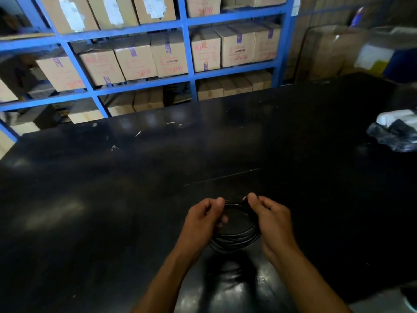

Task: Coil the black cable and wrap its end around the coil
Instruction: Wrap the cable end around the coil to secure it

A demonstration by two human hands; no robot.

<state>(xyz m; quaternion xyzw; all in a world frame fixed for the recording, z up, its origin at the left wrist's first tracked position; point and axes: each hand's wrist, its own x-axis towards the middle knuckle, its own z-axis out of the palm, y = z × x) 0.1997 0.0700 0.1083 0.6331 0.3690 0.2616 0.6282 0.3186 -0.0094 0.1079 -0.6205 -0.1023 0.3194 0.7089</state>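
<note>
Cable [237,241] is wound in a round coil, held over the tabletop [112,199] near its front edge. Your left hand [203,220] grips the coil's left side, fingers [216,203] curled around the loops. Your right hand [270,220] pinches a strand at the top right. It looks light and springy, so loops may slip open. Hold the whole bundle firmly and take the end close to the coil.
</note>
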